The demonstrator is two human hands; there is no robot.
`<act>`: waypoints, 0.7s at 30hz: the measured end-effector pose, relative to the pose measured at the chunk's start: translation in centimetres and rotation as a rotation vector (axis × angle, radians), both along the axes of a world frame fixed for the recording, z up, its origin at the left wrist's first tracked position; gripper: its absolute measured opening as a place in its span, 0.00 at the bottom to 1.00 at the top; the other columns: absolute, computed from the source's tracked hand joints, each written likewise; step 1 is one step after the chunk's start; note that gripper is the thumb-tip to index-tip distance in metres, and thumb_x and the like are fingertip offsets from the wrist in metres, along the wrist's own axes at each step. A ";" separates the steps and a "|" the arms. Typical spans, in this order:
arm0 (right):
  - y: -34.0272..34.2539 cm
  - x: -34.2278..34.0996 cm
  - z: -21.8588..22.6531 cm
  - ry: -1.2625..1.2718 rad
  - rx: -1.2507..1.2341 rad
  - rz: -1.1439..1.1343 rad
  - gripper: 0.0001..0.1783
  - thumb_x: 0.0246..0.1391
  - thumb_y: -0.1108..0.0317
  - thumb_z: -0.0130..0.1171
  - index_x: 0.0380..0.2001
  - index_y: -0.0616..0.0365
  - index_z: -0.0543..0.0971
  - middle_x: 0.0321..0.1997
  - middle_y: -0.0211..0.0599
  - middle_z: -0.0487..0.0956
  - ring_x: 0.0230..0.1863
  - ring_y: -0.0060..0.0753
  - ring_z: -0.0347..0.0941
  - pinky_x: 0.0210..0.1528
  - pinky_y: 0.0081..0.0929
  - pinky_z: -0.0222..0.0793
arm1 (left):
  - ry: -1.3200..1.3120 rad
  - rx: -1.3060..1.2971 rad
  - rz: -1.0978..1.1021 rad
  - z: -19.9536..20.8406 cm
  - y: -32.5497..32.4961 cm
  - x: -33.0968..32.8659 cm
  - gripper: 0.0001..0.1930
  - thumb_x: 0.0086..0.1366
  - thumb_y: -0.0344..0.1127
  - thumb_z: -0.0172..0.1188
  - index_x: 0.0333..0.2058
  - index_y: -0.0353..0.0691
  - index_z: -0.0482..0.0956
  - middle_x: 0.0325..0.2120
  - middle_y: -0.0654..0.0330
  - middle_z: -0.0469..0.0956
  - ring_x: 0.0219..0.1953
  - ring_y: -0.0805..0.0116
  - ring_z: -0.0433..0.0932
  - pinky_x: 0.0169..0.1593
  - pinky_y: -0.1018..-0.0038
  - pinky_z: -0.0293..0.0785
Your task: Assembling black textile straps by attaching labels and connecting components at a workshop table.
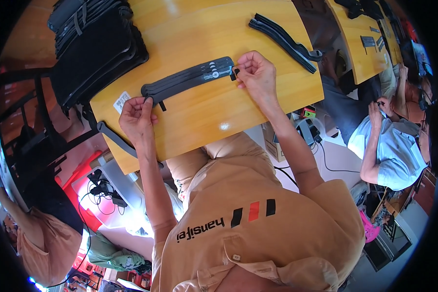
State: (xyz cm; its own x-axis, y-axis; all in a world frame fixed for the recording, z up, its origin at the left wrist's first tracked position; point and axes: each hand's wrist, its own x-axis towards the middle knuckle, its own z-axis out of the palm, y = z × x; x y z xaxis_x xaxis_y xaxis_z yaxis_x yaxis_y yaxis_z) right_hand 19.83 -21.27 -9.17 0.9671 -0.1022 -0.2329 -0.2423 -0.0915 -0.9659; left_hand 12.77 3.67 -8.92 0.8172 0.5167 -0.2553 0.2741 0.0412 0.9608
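Observation:
A fanned set of dark grey fabric straps [185, 79] lies across the wooden table in front of me, with white printing near its right end. My left hand [137, 118] pinches the left end of the nearest strap between thumb and fingers. At the other end, my right hand [258, 80] has its thumb and fingertips closed on the strap tip, beside a small black tab. A second short black tab [162, 105] sticks out below the straps near my left hand. The fingertips partly hide both ends.
A tall pile of black fabric pieces [100, 61] stands at the table's far left. Another bundle of dark straps [284, 41] lies at the right, and a single strap [117, 139] at the front left edge. A white label [121, 101] is nearby. Co-workers sit on both sides.

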 end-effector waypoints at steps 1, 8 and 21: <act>0.0 0.0 0.0 0.001 -0.006 0.003 0.08 0.42 0.85 0.56 0.27 0.62 0.73 0.20 0.29 0.73 0.18 0.14 0.69 0.15 0.14 0.66 | 0.005 0.007 -0.002 0.0 0.0 0.0 0.06 0.55 0.26 0.62 0.29 0.35 0.73 0.17 0.65 0.72 0.12 0.82 0.66 0.16 0.87 0.61; 0.0 0.0 0.2 -0.006 -0.003 0.000 0.08 0.42 0.84 0.56 0.27 0.63 0.73 0.20 0.29 0.73 0.17 0.14 0.69 0.15 0.14 0.67 | 0.016 0.020 0.016 -0.1 0.0 0.0 0.06 0.55 0.27 0.62 0.29 0.35 0.73 0.17 0.65 0.72 0.12 0.82 0.66 0.16 0.87 0.62; 0.2 0.0 0.2 -0.008 0.000 -0.007 0.07 0.42 0.84 0.56 0.26 0.63 0.73 0.19 0.31 0.73 0.17 0.14 0.69 0.14 0.14 0.66 | 0.007 0.049 0.014 0.1 -0.4 0.2 0.05 0.55 0.26 0.61 0.28 0.34 0.72 0.17 0.65 0.72 0.12 0.81 0.66 0.16 0.86 0.62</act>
State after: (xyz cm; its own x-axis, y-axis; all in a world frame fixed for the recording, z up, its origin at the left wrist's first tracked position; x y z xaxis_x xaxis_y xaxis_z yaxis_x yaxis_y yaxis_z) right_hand 19.78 -21.11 -8.94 0.9682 -0.1093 -0.2250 -0.2350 -0.0897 -0.9678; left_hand 12.93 3.31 -8.79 0.8079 0.5403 -0.2351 0.2804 -0.0016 0.9599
